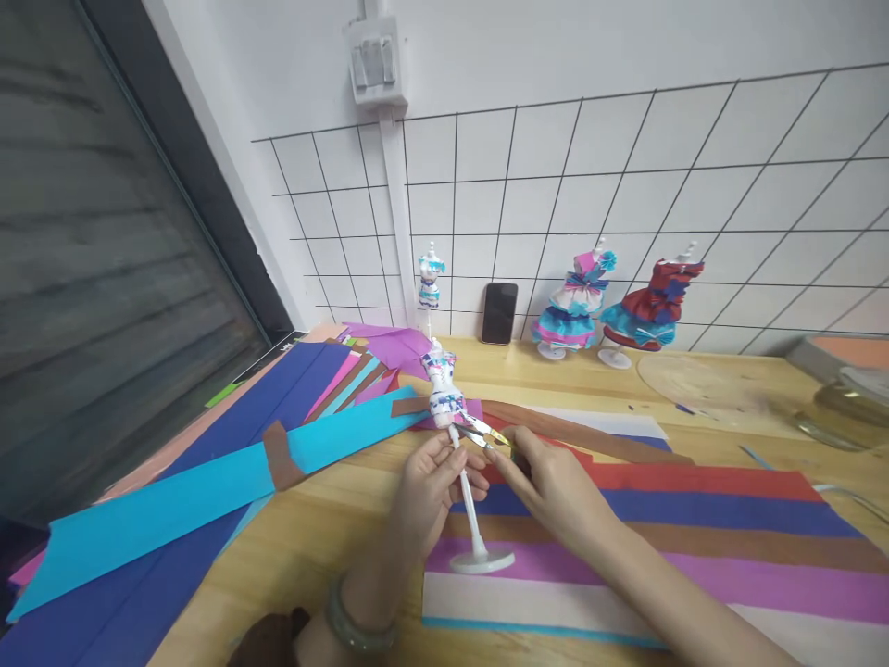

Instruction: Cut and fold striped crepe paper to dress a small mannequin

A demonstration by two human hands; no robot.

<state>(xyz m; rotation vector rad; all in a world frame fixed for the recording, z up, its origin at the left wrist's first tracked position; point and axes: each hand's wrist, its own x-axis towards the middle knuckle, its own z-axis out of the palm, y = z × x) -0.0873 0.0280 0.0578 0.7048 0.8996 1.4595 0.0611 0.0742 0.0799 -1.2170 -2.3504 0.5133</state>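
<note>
A small white dress-form mannequin (440, 382) tilts over the table, decorated with purple, blue and pink trim at its chest and hips. My left hand (429, 486) is closed round its white stem, just below the torso, while the round base points toward me. In my right hand (559, 486) is a pair of small scissors (492, 432), gripped by the handles. Their blades look spread and reach the mannequin's lower edge. Whether they are cutting anything there cannot be made out. My right fingers partly hide the handles.
Strips of coloured crepe paper (694, 556) lie on the right; a turquoise strip (167, 505) and blue sheets lie left. Along the wall stand a trimmed mannequin (431, 281), a phone (499, 313) and two dressed mannequins, one pink and blue (573, 306), one red (653, 301). A glass container (851, 408) sits right.
</note>
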